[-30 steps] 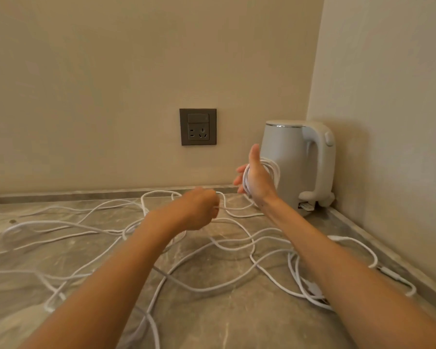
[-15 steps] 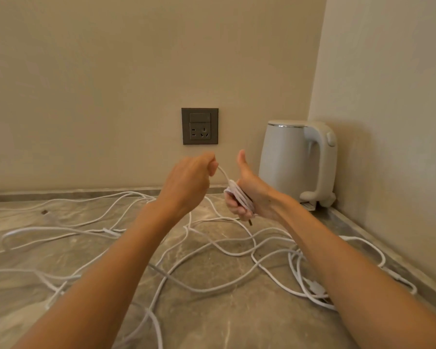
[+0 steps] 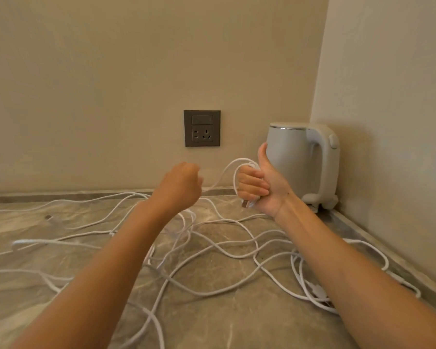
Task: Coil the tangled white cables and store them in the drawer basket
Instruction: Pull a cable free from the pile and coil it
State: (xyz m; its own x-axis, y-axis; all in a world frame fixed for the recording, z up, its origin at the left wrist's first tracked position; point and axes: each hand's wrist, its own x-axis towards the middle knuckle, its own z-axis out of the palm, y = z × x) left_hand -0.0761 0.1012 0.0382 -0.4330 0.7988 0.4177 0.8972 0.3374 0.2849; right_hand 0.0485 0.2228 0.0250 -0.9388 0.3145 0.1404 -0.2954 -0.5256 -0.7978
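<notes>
Several tangled white cables (image 3: 212, 250) sprawl over the grey marble counter (image 3: 237, 318). My right hand (image 3: 259, 187) is raised with the thumb up, its fingers closed around a small coil of white cable (image 3: 237, 170); a plug end pokes out below the fist. From that coil one strand runs left to my left hand (image 3: 181, 187), which is fisted and pinches the strand just above the counter. The drawer basket is not in view.
A white electric kettle (image 3: 300, 162) stands in the back right corner, just behind my right hand. A dark wall socket (image 3: 202, 128) sits on the back wall. The side wall bounds the counter on the right.
My left hand dropped from beside my right thumb and drew leftwards, laying another loop over the right hand. The right hand rose slightly towards the kettle.
</notes>
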